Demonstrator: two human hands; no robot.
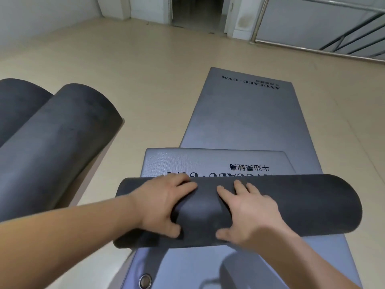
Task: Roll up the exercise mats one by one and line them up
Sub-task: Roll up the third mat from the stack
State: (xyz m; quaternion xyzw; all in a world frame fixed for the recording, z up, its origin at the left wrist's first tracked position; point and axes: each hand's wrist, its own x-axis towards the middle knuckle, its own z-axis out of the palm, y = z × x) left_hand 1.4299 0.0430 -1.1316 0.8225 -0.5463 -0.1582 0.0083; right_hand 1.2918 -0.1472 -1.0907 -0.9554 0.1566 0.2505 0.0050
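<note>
A dark grey mat roll [302, 205] lies crosswise in front of me, nearly rolled to its end. Its last flat part [208, 161], with printed lettering, sticks out beyond the roll. My left hand [162, 203] and my right hand [250, 213] press side by side on top of the roll, fingers curved over it. Under it a second flat grey mat [245, 113] stretches away across the floor. Two finished dark rolls [54, 147] lie side by side at the left.
Beige tiled floor [145, 69] surrounds the mats. A doorway [198, 9] opens at the far wall. A metal stair railing [312, 34] runs along the far right. A metal eyelet [145, 280] shows in the lower mat's near corner.
</note>
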